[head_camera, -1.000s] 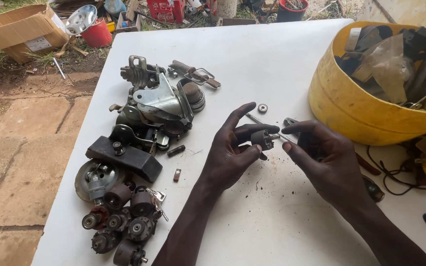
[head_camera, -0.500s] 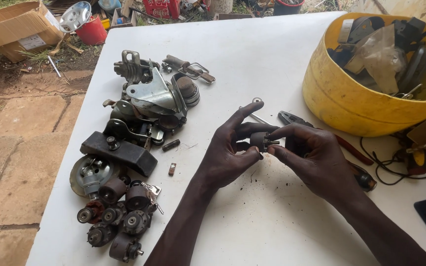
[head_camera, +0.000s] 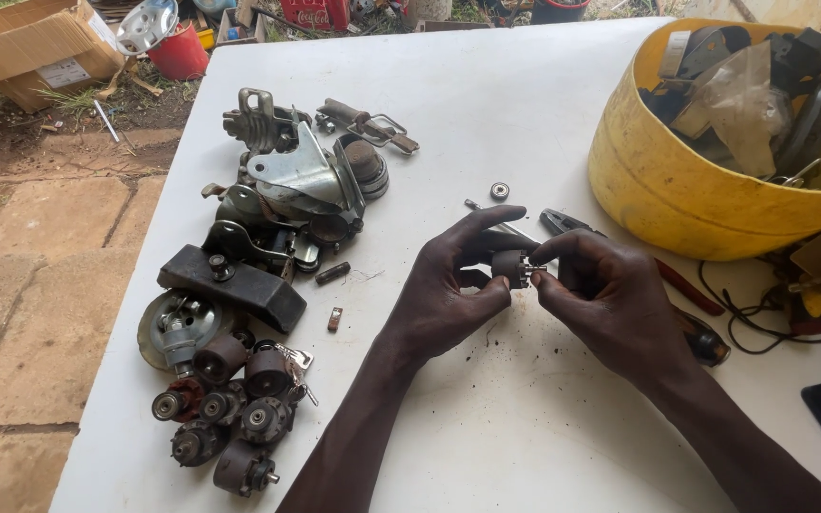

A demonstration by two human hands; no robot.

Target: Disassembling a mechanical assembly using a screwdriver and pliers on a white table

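Item: small dark roller (head_camera: 508,265), held above the middle of the white table (head_camera: 525,104).
Left hand (head_camera: 448,290): fingers curled around the roller, thumb beneath, index finger stretched out over it.
Right hand (head_camera: 610,294): fingertips pinched narrow on a small metal pin (head_camera: 536,270) at the roller's right end.
Step in hand, as judged: working the pin at the roller's centre; whether it goes in or comes out cannot be told. The next move calls for a steady left grip and a straight line along the axle.
Left of table: heap of metal brackets (head_camera: 287,190), black block (head_camera: 232,285), cluster of rollers (head_camera: 225,399).
Far right: yellow tub (head_camera: 677,199) of parts.
Just behind hands: pliers (head_camera: 572,225), small bearing (head_camera: 499,190).
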